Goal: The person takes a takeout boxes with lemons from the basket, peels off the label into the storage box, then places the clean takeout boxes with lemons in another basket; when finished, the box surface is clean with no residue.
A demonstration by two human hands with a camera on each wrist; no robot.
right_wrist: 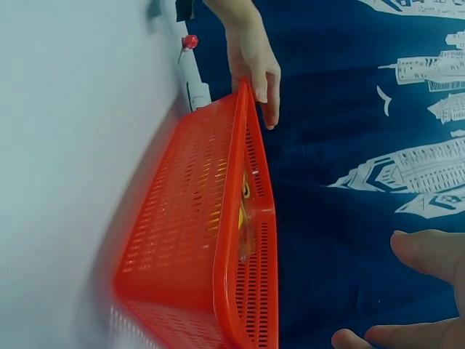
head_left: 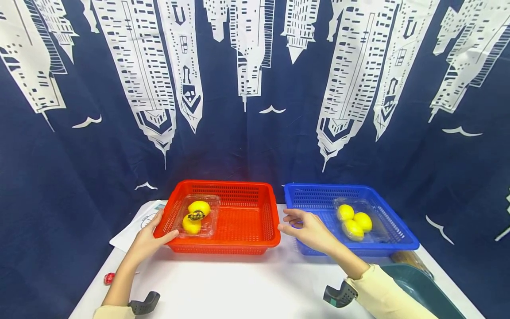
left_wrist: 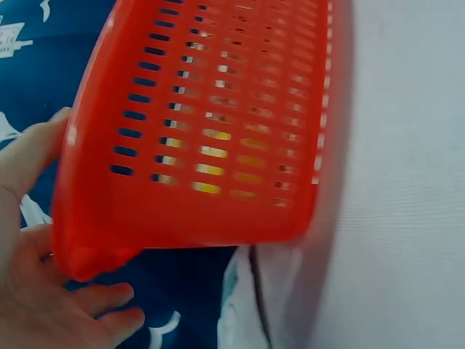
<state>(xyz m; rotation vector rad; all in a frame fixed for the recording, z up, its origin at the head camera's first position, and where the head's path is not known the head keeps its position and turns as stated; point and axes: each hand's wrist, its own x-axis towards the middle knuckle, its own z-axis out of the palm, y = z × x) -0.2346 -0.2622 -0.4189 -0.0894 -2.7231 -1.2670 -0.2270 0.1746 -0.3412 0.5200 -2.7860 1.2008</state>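
Observation:
The left hand (head_left: pixel 148 241) is at the near left corner of a red plastic basket (head_left: pixel 239 221); its thumb lies over the rim and its other fingers run along the outside. In the left wrist view, the left hand (left_wrist: pixel 51 276) pinches that corner's rim. Inside the basket, at its left, sits a clear plastic box (head_left: pixel 213 217) with two lemons (head_left: pixel 199 207) and a dark label. My right hand (head_left: pixel 312 230) hovers just off the basket's right end, fingers slightly bent, holding nothing. The right wrist view shows the right hand's thumb (right_wrist: pixel 429 252) apart from the basket.
To the right stands a blue basket (head_left: pixel 314 190) containing a clear box (head_left: pixel 378 230) with three lemons (head_left: pixel 353 228). A dark green tray (head_left: pixel 418 283) lies at the near right. Far left are a wrapped red lollipop (head_left: pixel 109 278) and white printed packaging (head_left: pixel 135 228).

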